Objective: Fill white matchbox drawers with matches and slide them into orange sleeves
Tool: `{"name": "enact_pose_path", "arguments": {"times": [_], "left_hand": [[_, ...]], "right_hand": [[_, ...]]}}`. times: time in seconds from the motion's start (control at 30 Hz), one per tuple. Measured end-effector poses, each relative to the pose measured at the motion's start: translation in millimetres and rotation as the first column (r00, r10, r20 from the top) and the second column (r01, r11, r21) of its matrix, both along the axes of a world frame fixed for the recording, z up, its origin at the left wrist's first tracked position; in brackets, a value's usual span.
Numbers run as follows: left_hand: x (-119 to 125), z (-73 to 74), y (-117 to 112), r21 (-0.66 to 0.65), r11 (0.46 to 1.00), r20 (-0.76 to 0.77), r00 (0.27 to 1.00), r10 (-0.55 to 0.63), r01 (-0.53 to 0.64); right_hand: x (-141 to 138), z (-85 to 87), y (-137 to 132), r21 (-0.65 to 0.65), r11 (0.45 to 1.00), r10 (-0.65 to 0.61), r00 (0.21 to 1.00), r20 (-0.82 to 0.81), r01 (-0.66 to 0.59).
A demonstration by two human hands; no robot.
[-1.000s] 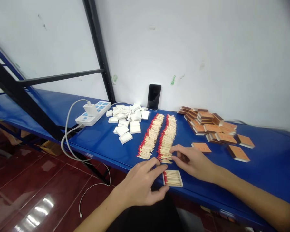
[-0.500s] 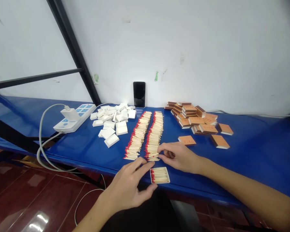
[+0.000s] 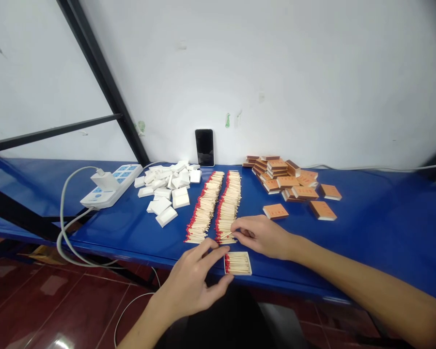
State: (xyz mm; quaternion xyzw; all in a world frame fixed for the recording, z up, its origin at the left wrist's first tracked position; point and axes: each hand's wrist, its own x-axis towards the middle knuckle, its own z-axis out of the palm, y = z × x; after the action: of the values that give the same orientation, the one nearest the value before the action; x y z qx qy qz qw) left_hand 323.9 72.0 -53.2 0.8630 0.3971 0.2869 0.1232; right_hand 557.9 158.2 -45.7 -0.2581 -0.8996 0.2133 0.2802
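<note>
Two long rows of red-tipped matches (image 3: 218,206) lie on the blue table (image 3: 366,237). A small white tray filled with matches (image 3: 237,263) sits near the front edge. My left hand (image 3: 194,281) rests at the tray's left side, index finger and thumb touching it, holding it in place. My right hand (image 3: 263,235) pinches a few matches at the near end of the right row, just above the tray.
Several empty white trays (image 3: 169,189) lie in a heap at the left. Orange matchbox sleeves (image 3: 294,186) are piled at the right. A black phone (image 3: 205,147) leans on the wall. A white power strip (image 3: 111,184) with cable sits far left.
The camera view has swung left and steadied. Both hands have stayed by the filled tray, the right one still working at the near end of the right match row.
</note>
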Motion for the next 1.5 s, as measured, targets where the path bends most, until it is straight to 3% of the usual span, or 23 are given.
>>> {"name": "enact_pose_path", "arguments": {"times": [0.53, 0.8, 1.13, 1.5], "left_hand": [[-0.9, -4.0, -1.4, 0.051, 0.999, 0.004, 1.0, 0.018, -0.019], [-7.0, -0.7, -2.4, -0.073, 0.997, 0.044, 0.999, -0.019, 0.022], [-6.8, 4.7, -0.5, -0.094, 0.995, 0.044, 0.999, -0.03, 0.034], [-6.6, 4.4, -2.8, -0.086, 0.996, -0.007, 1.0, -0.006, 0.005]], "right_hand": [[5.0, -0.5, -3.1, -0.015, 1.0, 0.021, 1.0, -0.021, -0.021], [5.0, 7.8, -6.7, -0.105, 0.994, 0.028, 1.0, 0.0, -0.028], [6.0, 5.7, -7.9, -0.006, 0.999, 0.045, 0.994, 0.104, -0.045], [7.1, 7.5, -8.8, -0.036, 0.999, 0.042, 0.991, 0.131, -0.037]]}}
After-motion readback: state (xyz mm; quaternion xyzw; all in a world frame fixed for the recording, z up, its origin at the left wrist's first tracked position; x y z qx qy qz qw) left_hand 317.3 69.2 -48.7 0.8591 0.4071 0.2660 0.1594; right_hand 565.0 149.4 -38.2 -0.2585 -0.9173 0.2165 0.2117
